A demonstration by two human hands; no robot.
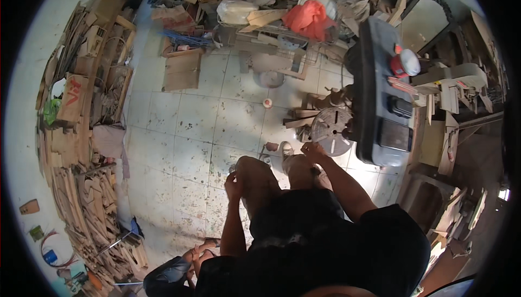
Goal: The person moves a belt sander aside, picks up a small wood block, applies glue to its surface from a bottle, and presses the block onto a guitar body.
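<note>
My left hand (234, 186) rests by my left knee (247, 171), its fingers curled, with anything inside hidden. My right hand (313, 151) hangs beside my right knee (297, 167), low in front of a slotted round metal disc (329, 123). Its fingers look loosely bent; whether they touch or hold something is too small to make out. Right of the disc stands a bulky dark machine (368, 107), carrying a red-and-white can (402, 64) and a small black object (400, 106).
Wood offcuts (97, 205) and cardboard (70, 99) line the left wall. A cluttered heap with a red plastic bag (306, 19) fills the back. More boards (445, 139) stand at the right. Another person in dark clothing (167, 275) is at lower left on the tiled floor (190, 118).
</note>
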